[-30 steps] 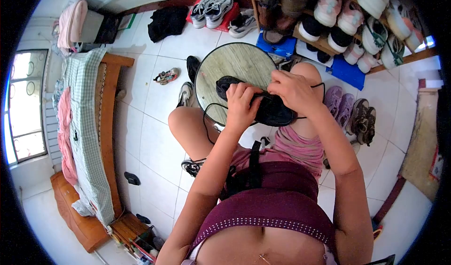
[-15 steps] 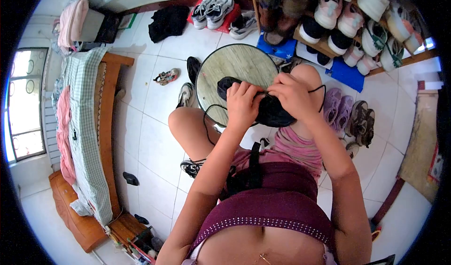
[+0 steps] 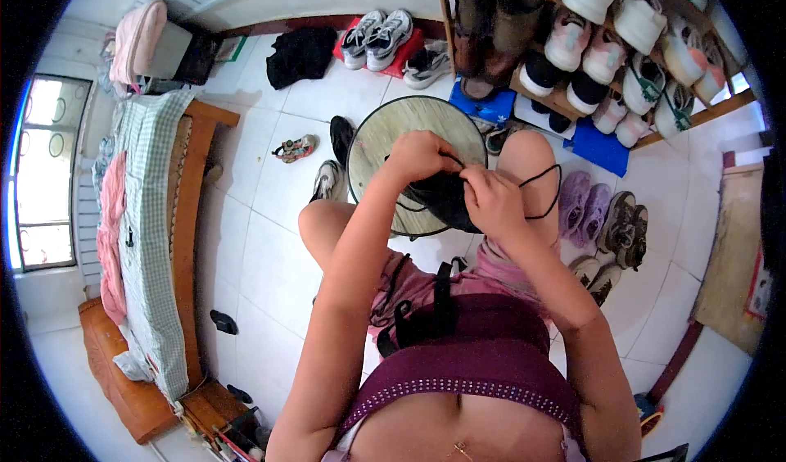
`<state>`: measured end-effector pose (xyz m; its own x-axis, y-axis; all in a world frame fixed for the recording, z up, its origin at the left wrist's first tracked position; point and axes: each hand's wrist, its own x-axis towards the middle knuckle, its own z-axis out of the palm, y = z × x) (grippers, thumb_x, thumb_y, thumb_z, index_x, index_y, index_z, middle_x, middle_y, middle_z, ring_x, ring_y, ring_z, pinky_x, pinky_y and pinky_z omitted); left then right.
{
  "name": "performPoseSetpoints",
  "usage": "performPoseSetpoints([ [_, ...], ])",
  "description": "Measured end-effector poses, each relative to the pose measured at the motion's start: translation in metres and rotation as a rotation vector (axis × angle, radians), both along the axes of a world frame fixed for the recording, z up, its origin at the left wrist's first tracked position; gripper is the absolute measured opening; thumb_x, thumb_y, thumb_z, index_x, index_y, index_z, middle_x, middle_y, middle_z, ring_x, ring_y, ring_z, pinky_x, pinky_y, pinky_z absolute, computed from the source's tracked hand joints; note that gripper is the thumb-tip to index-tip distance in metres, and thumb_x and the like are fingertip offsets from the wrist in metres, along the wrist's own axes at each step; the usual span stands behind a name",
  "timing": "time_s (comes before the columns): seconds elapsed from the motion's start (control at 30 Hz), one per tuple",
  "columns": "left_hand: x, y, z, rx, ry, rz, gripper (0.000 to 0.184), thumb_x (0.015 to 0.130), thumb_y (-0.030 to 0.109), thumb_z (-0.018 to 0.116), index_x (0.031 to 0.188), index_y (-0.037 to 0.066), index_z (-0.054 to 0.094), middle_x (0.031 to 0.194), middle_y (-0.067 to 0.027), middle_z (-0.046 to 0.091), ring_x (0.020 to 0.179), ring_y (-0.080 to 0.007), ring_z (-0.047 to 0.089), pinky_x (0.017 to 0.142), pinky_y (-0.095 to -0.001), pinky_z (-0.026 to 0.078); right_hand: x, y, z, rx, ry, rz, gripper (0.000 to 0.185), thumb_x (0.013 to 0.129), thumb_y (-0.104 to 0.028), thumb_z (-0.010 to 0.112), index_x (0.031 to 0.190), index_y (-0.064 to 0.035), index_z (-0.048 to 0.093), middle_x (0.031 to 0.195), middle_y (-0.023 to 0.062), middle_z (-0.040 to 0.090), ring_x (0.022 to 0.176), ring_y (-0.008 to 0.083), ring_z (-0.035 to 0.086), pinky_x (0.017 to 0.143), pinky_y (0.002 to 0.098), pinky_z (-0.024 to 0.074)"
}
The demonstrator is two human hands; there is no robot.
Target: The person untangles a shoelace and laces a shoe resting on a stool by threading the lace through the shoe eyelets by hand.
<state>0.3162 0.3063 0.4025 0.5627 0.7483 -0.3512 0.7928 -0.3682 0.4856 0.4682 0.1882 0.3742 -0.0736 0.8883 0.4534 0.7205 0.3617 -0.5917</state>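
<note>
A black shoe [image 3: 446, 200] lies on a round wood-topped stool [image 3: 385, 122] between my knees. Much of it is covered by my hands. My left hand [image 3: 422, 155] is bent over its far part, fingertips pinching a black shoelace [image 3: 452, 160]. Close beside it, my right hand [image 3: 495, 200] has thumb and fingers closed on the lace at the shoe's upper edge. A long loop of lace curves out to the right over my knee. Another strand lies at the shoe's near left side.
A rack full of shoes [image 3: 573, 40] stands at the back right. Purple shoes [image 3: 585, 208] and dark sneakers [image 3: 624, 228] are on the tiles to the right. A small sandal [image 3: 295, 148] and a black shoe [image 3: 341, 138] lie left of the stool. A bed [image 3: 151, 241] runs along the left.
My left hand has moved to the right and turned over the shoe. The lace strand that hung at the left has shifted toward the shoe. The whole view has tilted slightly.
</note>
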Motion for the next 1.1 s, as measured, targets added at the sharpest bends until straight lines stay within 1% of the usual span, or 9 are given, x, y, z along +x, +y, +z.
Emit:
performPoseSetpoints([
  [0.13, 0.001, 0.010, -0.009, -0.049, -0.050, -0.038, 0.028, 0.072, 0.037, 0.070, 0.091, 0.017, 0.074, 0.086, -0.0098, 0.070, 0.079, -0.0287, 0.065, 0.074, -0.0382, 0.051, 0.001, 0.005, -0.002, 0.037, -0.085, -0.019, 0.011, 0.080, -0.003, 0.056, 0.091, -0.0039, 0.058, 0.093, 0.0139, 0.064, 0.086, 0.0305, 0.063, 0.072, 0.0389, 0.0524],
  [0.3, -0.006, 0.009, -0.013, -0.243, -0.185, 0.056, 0.028, 0.074, 0.028, 0.067, 0.095, 0.010, 0.072, 0.088, -0.0135, 0.069, 0.081, -0.0280, 0.065, 0.077, -0.0360, 0.050, -0.017, 0.014, 0.002, -0.119, -0.468, -0.096, 0.010, 0.073, -0.008, 0.058, 0.081, -0.0036, 0.059, 0.081, 0.0098, 0.060, 0.081, 0.0257, 0.060, 0.071, 0.0364, 0.0508],
  [0.57, -0.010, 0.002, -0.018, -0.193, -0.291, 0.131, 0.030, 0.075, 0.021, 0.065, 0.098, 0.003, 0.069, 0.087, -0.0170, 0.069, 0.078, -0.0256, 0.065, 0.077, -0.0354, 0.049, -0.013, 0.034, 0.011, -0.076, -0.690, -0.011, 0.007, 0.075, -0.010, 0.059, 0.079, -0.0061, 0.060, 0.085, 0.0084, 0.062, 0.083, 0.0246, 0.061, 0.074, 0.0372, 0.0473],
  [0.63, -0.012, 0.003, -0.025, -0.169, -0.320, 0.133, 0.028, 0.076, 0.020, 0.064, 0.098, 0.003, 0.069, 0.086, -0.0170, 0.069, 0.077, -0.0252, 0.065, 0.076, -0.0352, 0.049, -0.005, 0.042, 0.030, 0.330, -0.478, 0.111, 0.005, 0.077, -0.009, 0.057, 0.081, -0.0050, 0.057, 0.080, 0.0075, 0.060, 0.077, 0.0249, 0.058, 0.074, 0.0371, 0.0441],
  [0.73, -0.020, -0.001, -0.029, -0.092, -0.381, 0.206, 0.024, 0.079, 0.020, 0.064, 0.097, 0.004, 0.070, 0.084, -0.0158, 0.069, 0.073, -0.0231, 0.065, 0.072, -0.0343, 0.049, -0.006, 0.026, 0.056, 0.139, -0.024, 0.137, 0.006, 0.083, -0.010, 0.057, 0.083, -0.0048, 0.056, 0.080, 0.0083, 0.059, 0.075, 0.0234, 0.057, 0.073, 0.0378, 0.0450],
  [0.8, -0.025, -0.004, -0.025, -0.010, -0.512, 0.460, 0.022, 0.082, 0.021, 0.065, 0.095, 0.004, 0.070, 0.081, -0.0138, 0.069, 0.071, -0.0215, 0.064, 0.069, -0.0335, 0.049, 0.000, 0.004, 0.093, -0.068, 0.316, 0.155, 0.008, 0.088, -0.012, 0.057, 0.087, -0.0050, 0.054, 0.077, 0.0074, 0.057, 0.072, 0.0199, 0.057, 0.070, 0.0353, 0.0471],
  [0.9, -0.028, -0.010, -0.014, 0.124, -0.500, 0.543, 0.022, 0.082, 0.023, 0.067, 0.094, 0.005, 0.071, 0.079, -0.0124, 0.069, 0.068, -0.0197, 0.064, 0.067, -0.0329, 0.050, 0.025, -0.022, 0.131, -0.009, 0.997, 0.351, 0.010, 0.093, -0.013, 0.054, 0.089, -0.0055, 0.049, 0.070, 0.0026, 0.054, 0.060, 0.0135, 0.052, 0.061, 0.0301, 0.0479],
  [0.97, -0.027, -0.009, -0.021, 0.193, -0.418, 0.533, 0.022, 0.082, 0.024, 0.068, 0.094, 0.007, 0.071, 0.079, -0.0131, 0.069, 0.069, -0.0237, 0.066, 0.068, -0.0342, 0.050, 0.064, -0.052, 0.156, -0.096, 1.030, 0.197, 0.009, 0.091, -0.008, 0.054, 0.088, -0.0063, 0.046, 0.067, 0.0025, 0.050, 0.059, 0.0147, 0.049, 0.059, 0.0304, 0.0463],
  [1.1, -0.017, -0.020, -0.018, 0.345, -0.336, 0.565, 0.021, 0.079, 0.028, 0.070, 0.093, 0.011, 0.072, 0.083, -0.0142, 0.069, 0.075, -0.0306, 0.066, 0.069, -0.0380, 0.051, 0.154, -0.117, 0.194, 0.416, 0.964, 0.266, 0.022, 0.093, -0.020, 0.048, 0.108, -0.0051, 0.046, 0.077, 0.0041, 0.050, 0.065, 0.0144, 0.044, 0.059, 0.0323, 0.0382],
])
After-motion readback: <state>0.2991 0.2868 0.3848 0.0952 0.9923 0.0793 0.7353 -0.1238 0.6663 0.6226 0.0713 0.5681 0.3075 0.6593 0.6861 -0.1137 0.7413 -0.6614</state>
